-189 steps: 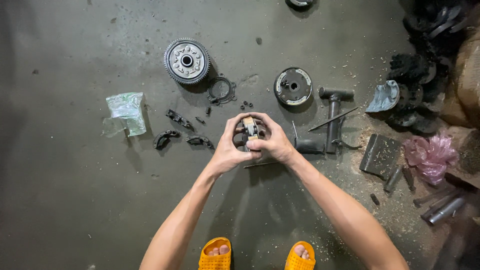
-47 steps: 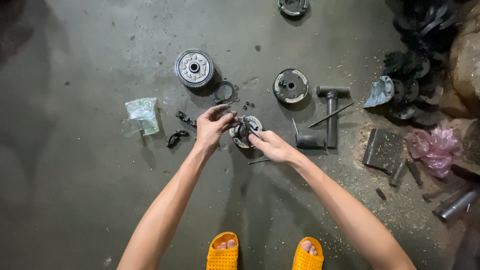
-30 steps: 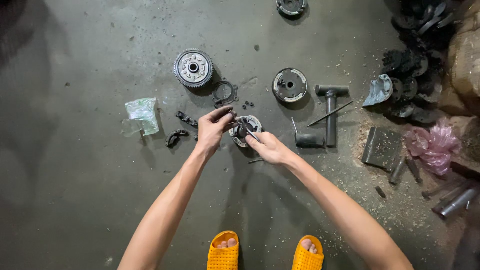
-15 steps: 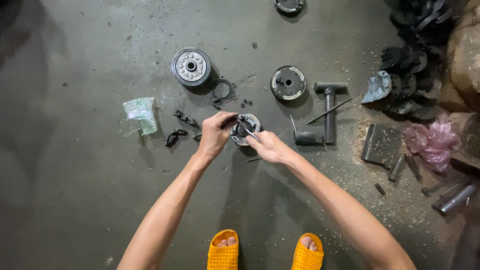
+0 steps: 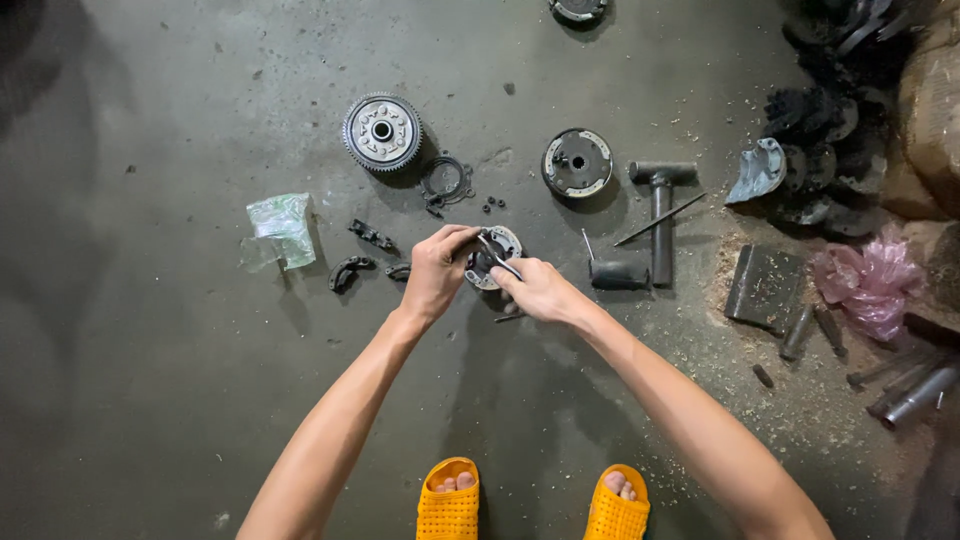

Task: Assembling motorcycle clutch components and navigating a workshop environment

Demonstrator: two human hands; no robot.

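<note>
Metal round clutch part (image 5: 497, 256) is sitting on the grey concrete floor (image 5: 150, 380), right between both hands. Left hand (image 5: 437, 272) is curling over its left edge, fingers bent and pressing on the part. Right hand (image 5: 537, 290) is pinching a thin metal tool (image 5: 497, 257) between thumb and fingers, tip lying across the part's face. Whether the left hand is actually gripping or just steadying is hard to tell.

Toothed round gear hub (image 5: 382, 131) is lying up and left, a thin ring (image 5: 445, 179) just beside it. Another round drum piece (image 5: 577, 162) is lying up and right. T-shaped black tool (image 5: 661, 205) is lying right of that, with a short black cylinder (image 5: 619, 275) near its lower end. Curved dark shoes (image 5: 350, 271) are lying left of the left hand, near a crumpled clear plastic bag (image 5: 281, 228). Pink plastic bag (image 5: 868, 283) is sitting at far right among scrap. Orange sandals (image 5: 530, 500) are showing at the bottom edge.
</note>
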